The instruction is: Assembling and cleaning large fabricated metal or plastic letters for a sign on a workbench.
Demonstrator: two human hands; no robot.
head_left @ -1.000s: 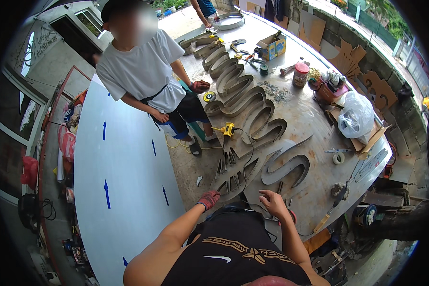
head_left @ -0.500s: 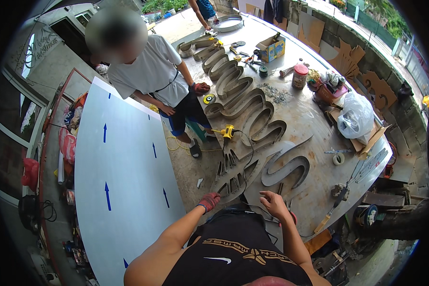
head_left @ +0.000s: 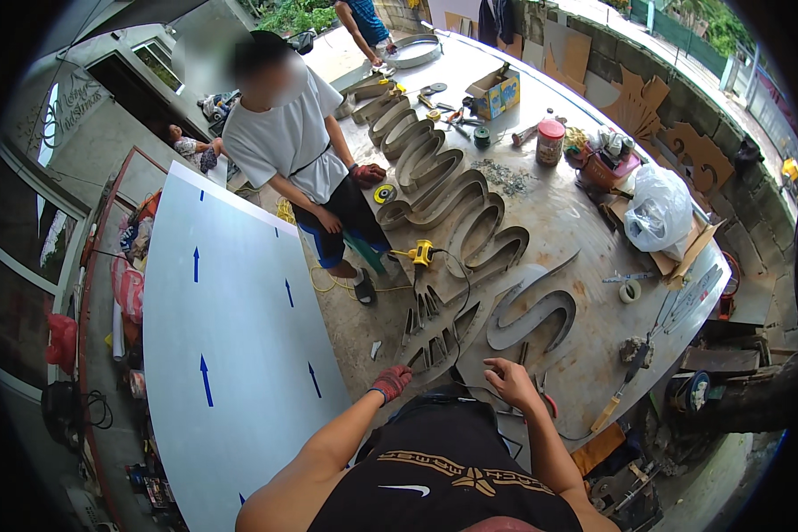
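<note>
My left hand (head_left: 392,381), in a red knit glove, is closed at the near corner of a slotted metal piece (head_left: 431,344) and seems to pinch its edge. Bare and loosely bent, my right hand (head_left: 511,383) hovers over the near table edge, fingers apart and holding nothing. Just beyond it lies an S-shaped metal letter (head_left: 554,321). Pliers with red handles (head_left: 548,401) lie partly hidden beside my right wrist. A yellow corded plug or socket (head_left: 424,252) sits at the far end of the slotted piece, its black cable running back toward me.
A row of metal channel letters (head_left: 448,197) runs along the metal table (head_left: 585,266). A co-worker in a white shirt (head_left: 288,133) stands at its left side. Farther right are a red-lidded jar (head_left: 550,142), plastic bag (head_left: 659,208) and tape roll (head_left: 629,292). A large pale sheet (head_left: 248,337) lies left.
The view has shifted slightly. The co-worker's head has moved to the right, and a seated person now shows behind. My hands keep nearly the same places.
</note>
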